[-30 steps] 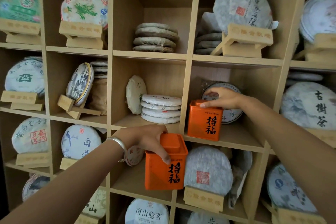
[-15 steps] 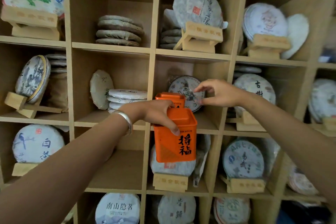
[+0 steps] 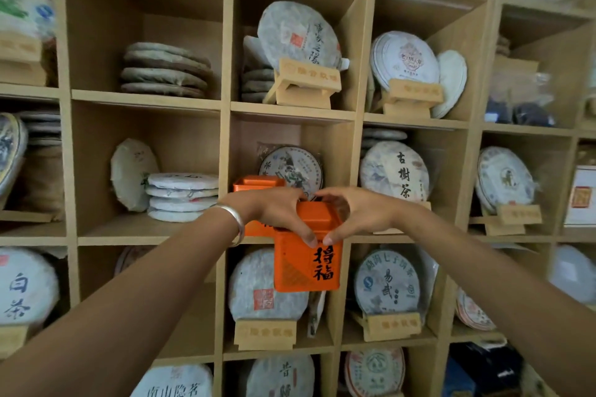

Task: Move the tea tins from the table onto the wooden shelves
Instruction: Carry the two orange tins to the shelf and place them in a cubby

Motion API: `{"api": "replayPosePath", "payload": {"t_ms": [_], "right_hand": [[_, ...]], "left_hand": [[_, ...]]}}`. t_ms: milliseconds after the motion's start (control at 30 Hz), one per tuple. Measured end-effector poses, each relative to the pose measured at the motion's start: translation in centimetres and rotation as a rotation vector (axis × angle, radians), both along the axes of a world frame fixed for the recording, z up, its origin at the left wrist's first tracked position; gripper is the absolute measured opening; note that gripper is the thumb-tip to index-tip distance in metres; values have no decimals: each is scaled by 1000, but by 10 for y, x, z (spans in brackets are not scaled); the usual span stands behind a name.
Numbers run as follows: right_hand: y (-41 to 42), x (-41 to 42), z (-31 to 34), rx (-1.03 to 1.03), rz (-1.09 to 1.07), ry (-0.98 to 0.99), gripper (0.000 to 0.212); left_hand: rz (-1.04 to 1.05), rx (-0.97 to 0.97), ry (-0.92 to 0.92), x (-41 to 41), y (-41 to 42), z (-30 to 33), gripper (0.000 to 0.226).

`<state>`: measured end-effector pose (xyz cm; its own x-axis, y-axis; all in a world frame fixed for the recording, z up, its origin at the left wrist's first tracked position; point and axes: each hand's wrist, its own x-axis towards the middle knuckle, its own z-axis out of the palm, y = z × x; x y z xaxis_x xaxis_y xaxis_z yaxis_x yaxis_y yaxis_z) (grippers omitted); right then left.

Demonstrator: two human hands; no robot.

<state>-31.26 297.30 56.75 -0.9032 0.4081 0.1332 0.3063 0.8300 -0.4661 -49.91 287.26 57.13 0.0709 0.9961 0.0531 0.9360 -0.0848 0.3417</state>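
Now both hands grip one orange tin (image 3: 306, 263): the right hand (image 3: 354, 214) has left the shelved tin (image 3: 258, 185) and joined the left hand (image 3: 277, 213), fingers curled over the lid from each side. That first tin stays in the cubby; the second hangs upright just below and in front of it, long axis vertical, label facing the camera. Judged: placement beside it remains.

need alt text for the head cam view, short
Both hands, the left hand and the right hand, grip an orange tea tin by its top in front of a wooden shelf unit. A second orange tin already stands in the cubby behind, among paper-wrapped tea cakes on wooden stands.
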Motion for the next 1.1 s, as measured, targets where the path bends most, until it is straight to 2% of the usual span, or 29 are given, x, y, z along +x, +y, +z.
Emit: {"api": "replayPosePath", "payload": {"t_ms": [133, 267, 633, 867, 1000, 1100], "right_hand": [[14, -1, 7, -13, -23, 53, 105], [29, -2, 21, -37, -40, 98, 98], [61, -17, 32, 0, -88, 125, 67], [62, -37, 43, 197, -148, -35, 69], [59, -46, 52, 213, -150, -104, 79], [59, -52, 57, 268, -171, -156, 79]], "left_hand": [[12, -5, -35, -2, 8, 8, 81], [21, -11, -36, -9, 16, 28, 106], [-6, 16, -46, -31, 55, 38, 86], [-8, 29, -36, -37, 66, 45, 82], [1, 84, 15, -37, 74, 49, 81], [24, 85, -19, -41, 81, 46, 82]]}}
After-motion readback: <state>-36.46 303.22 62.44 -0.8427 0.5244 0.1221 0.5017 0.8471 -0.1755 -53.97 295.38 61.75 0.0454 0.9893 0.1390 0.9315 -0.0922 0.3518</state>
